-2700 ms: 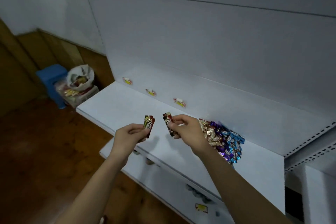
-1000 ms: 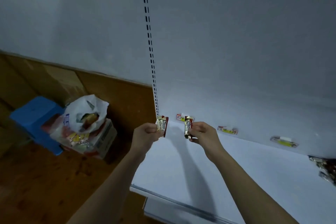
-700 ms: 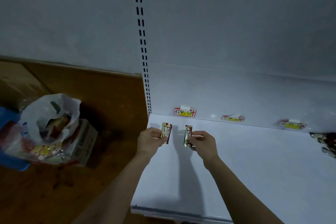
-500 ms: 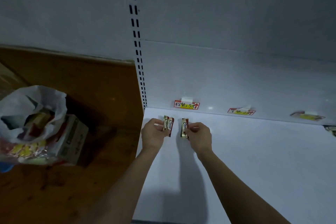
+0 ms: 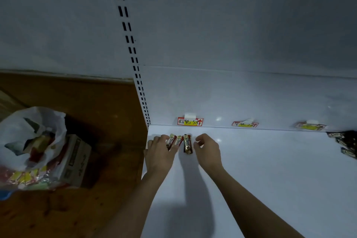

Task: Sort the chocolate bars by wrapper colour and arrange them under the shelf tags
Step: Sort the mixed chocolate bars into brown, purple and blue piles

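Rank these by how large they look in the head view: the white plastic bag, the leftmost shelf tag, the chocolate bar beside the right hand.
1. white plastic bag, though it may sit nearer the camera.
2. leftmost shelf tag and chocolate bar look alike; unranked.

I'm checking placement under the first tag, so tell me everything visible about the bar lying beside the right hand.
The chocolate bar is a small oblong in a glossy, foil-like wrapper, gold and white with a dark brown lower end and slanted brand lettering. It lies flat on the white shelf, lengthwise front to back, just below the leftmost tag. The right hand sits close at its right, fingers loosely curled, contact unclear. Two similar bars lie at its left.
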